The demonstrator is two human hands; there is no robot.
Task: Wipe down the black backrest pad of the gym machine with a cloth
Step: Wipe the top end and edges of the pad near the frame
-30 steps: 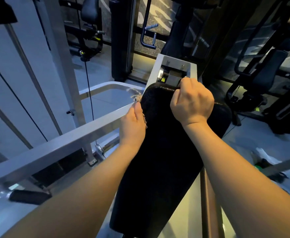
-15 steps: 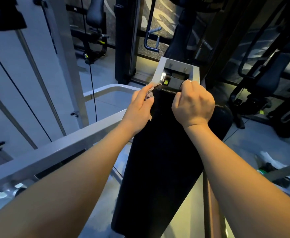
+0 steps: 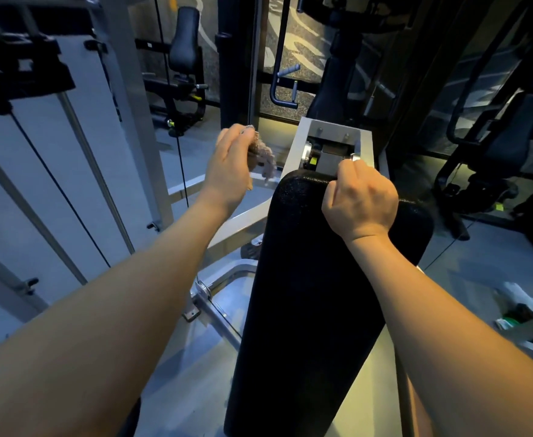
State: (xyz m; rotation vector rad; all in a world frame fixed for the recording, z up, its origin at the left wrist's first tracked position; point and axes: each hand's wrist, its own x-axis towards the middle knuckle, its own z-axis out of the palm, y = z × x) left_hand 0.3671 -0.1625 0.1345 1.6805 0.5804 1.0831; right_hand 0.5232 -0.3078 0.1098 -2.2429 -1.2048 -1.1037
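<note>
Centre: a grey metal bracket (image 3: 334, 125) enclosing a small yellow-green tab (image 3: 314, 161). Left: a black cable (image 3: 60, 188) running beside slanted steel rods (image 3: 101, 181), with a padded seat machine (image 3: 184, 48) behind. Right: a dark exercise machine (image 3: 495, 146) and a white object (image 3: 517, 298) on the floor.

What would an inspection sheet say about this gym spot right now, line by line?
Surface: black backrest pad, textured; no dirt can be made out in the dim light.
Job's things: cloth, crumpled, held in the air left of the pad, apart from it.
Clutter: white and green items on the floor at right, too blurred to name.
Grippers: left hand grips the cloth; right hand grips the pad's top edge.
Cables: black cable slants down at left.
Surroundings: other gym machines behind; silver bracket above the pad.
</note>
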